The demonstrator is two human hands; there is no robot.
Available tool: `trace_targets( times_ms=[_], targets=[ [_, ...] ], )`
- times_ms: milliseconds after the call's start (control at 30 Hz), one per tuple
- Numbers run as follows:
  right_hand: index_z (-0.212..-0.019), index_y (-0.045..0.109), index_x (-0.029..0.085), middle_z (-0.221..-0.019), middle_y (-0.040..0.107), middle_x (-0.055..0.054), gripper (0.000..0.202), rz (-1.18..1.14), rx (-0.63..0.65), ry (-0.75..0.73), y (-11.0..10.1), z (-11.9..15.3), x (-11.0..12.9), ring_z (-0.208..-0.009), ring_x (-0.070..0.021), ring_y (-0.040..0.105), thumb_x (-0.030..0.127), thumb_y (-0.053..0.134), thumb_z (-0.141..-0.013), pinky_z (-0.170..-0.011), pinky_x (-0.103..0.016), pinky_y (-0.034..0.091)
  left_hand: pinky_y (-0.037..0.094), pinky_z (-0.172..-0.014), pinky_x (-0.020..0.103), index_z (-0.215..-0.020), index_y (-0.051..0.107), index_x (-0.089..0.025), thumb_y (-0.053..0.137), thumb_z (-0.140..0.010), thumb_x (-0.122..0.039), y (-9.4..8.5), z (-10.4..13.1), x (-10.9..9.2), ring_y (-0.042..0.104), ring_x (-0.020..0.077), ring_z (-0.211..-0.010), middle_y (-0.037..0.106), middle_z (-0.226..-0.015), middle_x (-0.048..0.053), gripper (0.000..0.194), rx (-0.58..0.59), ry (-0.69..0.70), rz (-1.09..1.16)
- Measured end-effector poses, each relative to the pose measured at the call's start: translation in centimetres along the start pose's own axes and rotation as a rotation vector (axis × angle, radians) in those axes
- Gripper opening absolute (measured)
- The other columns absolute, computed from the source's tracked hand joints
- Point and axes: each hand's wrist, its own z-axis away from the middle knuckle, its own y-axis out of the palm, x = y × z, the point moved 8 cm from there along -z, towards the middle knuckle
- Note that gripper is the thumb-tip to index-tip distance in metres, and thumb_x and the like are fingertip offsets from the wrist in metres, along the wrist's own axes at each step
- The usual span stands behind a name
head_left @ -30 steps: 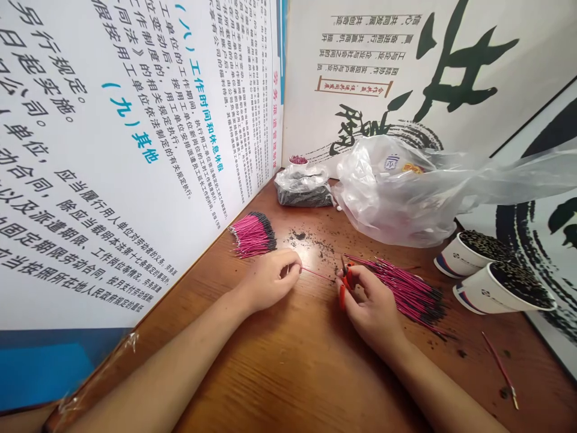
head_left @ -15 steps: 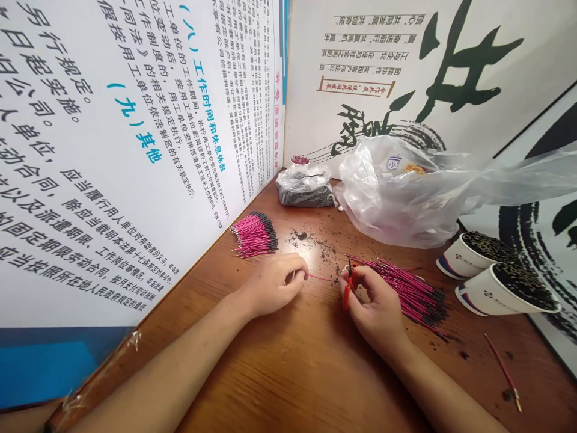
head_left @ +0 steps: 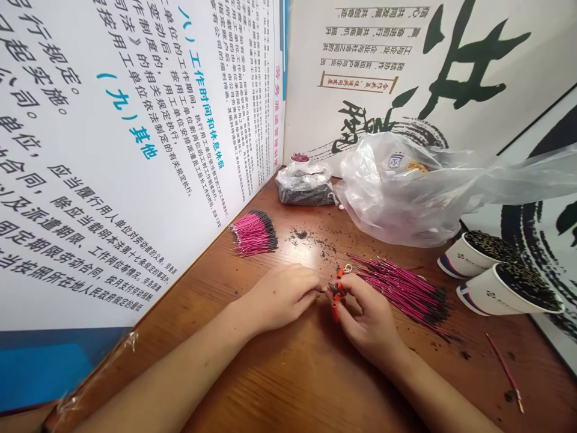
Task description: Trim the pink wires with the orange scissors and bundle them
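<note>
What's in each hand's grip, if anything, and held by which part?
Right hand: an orange-handled tool, held by its handles between thumb and fingers. Left hand: fingertips pinched near the tool; can't tell what they hold.

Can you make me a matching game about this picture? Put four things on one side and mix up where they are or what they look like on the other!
Things:
1. The orange-handled tool
2. The two paper cups
3. The big plastic bag
4. The lone wire

Where or what:
A. Whitish and see-through
B. Lying on the table at the lower right of the picture, away from the wire bundles
C. Held in the right hand
D. Filled with dark bits

Right pairs: 1-C, 2-D, 3-A, 4-B
</note>
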Motion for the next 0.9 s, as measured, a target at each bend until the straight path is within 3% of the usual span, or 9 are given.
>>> trace_targets(
  times_ms=[200, 300, 400, 900],
  targets=[
    [-0.083, 0.051, 0.021, -0.077, 0.057, -0.001, 0.007, 0.005, 0.01, 0.157, 0.0, 0.4, -2.0, -0.068, -0.0142, 0.053, 0.018, 0.054, -0.088, -0.063, -0.025, 0.044, 0.047, -0.08, 0.029, -0.101, 0.063, -0.019, 0.044, -0.094, -0.017, -1.1, 0.3, 1.6, 0.063, 0.018, -0.091, 0.07, -0.099, 0.005, 0.021, -0.137, -0.109, 0.128],
    [-0.082, 0.052, 0.021, -0.072, 0.055, 0.0, 0.007, 0.098, 0.067, 0.159, 0.3, 0.2, -1.7, -0.062, -0.0133, 0.049, 0.021, 0.054, -0.088, -0.059, -0.024, 0.041, 0.046, -0.074, 0.028, -0.097, 0.062, -0.019, 0.045, -0.092, -0.016, -2.4, 0.6, 2.7, 0.062, 0.0162, -0.08, 0.069, -0.09, 0.003, 0.018, -0.279, -0.189, 0.171],
    [-0.079, 0.051, 0.021, -0.067, 0.055, 0.002, 0.012, 0.182, 0.122, 0.154, 0.6, 0.0, -1.2, -0.059, -0.0124, 0.048, 0.026, 0.054, -0.09, -0.056, -0.024, 0.038, 0.045, -0.071, 0.026, -0.094, 0.061, -0.017, 0.045, -0.093, -0.018, -3.0, 0.8, 2.9, 0.06, 0.0147, -0.076, 0.067, -0.086, 0.002, 0.017, -0.352, -0.183, 0.226],
    [-0.076, 0.052, 0.021, -0.062, 0.056, 0.003, 0.018, 0.199, 0.135, 0.159, 0.5, 0.0, -1.1, -0.054, -0.0117, 0.049, 0.029, 0.052, -0.091, -0.053, -0.022, 0.037, 0.044, -0.072, 0.027, -0.097, 0.063, -0.017, 0.042, -0.096, -0.022, -2.7, 0.6, 2.4, 0.059, 0.0148, -0.078, 0.067, -0.086, 0.003, 0.021, -0.326, -0.127, 0.264]
  ],
)
